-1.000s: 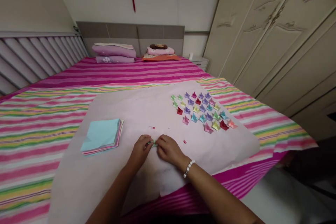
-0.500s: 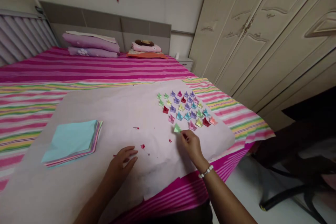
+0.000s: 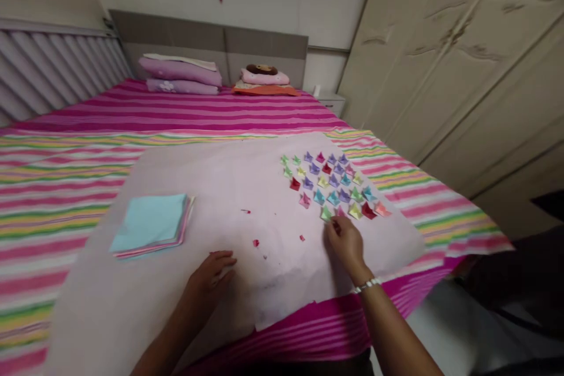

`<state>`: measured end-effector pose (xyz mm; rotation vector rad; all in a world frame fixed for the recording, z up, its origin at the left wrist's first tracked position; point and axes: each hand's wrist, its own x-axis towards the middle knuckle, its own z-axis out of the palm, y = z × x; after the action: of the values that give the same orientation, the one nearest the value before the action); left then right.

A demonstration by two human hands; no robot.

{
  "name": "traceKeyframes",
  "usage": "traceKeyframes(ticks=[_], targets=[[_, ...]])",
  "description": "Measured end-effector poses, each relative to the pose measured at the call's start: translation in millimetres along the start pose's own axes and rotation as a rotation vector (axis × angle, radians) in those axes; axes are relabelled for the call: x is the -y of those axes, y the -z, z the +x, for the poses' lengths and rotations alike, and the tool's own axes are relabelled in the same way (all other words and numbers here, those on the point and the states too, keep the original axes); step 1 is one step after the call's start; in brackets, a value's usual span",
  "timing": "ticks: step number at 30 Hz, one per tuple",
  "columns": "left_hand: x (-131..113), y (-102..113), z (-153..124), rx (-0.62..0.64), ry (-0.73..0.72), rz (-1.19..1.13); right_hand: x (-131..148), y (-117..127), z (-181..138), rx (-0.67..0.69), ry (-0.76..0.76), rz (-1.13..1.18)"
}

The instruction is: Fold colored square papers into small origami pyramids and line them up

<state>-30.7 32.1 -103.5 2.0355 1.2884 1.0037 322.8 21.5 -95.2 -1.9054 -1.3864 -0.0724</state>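
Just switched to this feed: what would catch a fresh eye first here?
The grid of small coloured folded papers on the right of the pale sheet stands out most, with the right hand at its near edge beside a green piece. Next comes the stack of paper squares, light blue on top, on the left, and the left hand resting open on the sheet near its front edge.

- Purple pillows (image 3: pixel 183 73) are being kept stacked by the far headboard (image 3: pixel 207 41).
- A striped sheet (image 3: pixel 66 188) is being spread across the bed.
- A cream wardrobe (image 3: pixel 462 59) is being shown at right.
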Motion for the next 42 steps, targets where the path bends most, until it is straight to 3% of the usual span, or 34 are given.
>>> traceKeyframes(ticks=[4,6,10,13,16,18,20,28,35,42], targets=[[-9,23,7,-0.085,-0.019,0.089,6,3,-4,-0.104,-0.017,-0.043],[-4,41,13,-0.202,-0.010,0.167,13,-2,-6,-0.113,0.015,0.011],[21,83,26,-0.359,-0.039,0.295,47,-22,-15,0.050,0.168,0.246],[41,105,37,-0.299,0.010,0.263,86,-42,-24,0.229,0.319,0.410],[58,114,43,-0.230,0.166,0.034,127,-62,-30,0.378,0.396,0.603],[67,115,45,-0.206,0.221,-0.013,154,-76,-32,0.484,0.333,0.758],[74,114,44,-0.187,0.269,-0.047,178,-91,-32,0.642,0.151,0.942],[83,105,38,-0.155,0.324,-0.161,245,-151,-26,0.825,-0.128,1.066],[85,101,35,-0.157,0.307,-0.195,267,-179,-28,0.859,-0.352,1.077],[90,99,33,-0.160,0.296,-0.200,271,-184,-30,0.847,-0.450,1.065]])
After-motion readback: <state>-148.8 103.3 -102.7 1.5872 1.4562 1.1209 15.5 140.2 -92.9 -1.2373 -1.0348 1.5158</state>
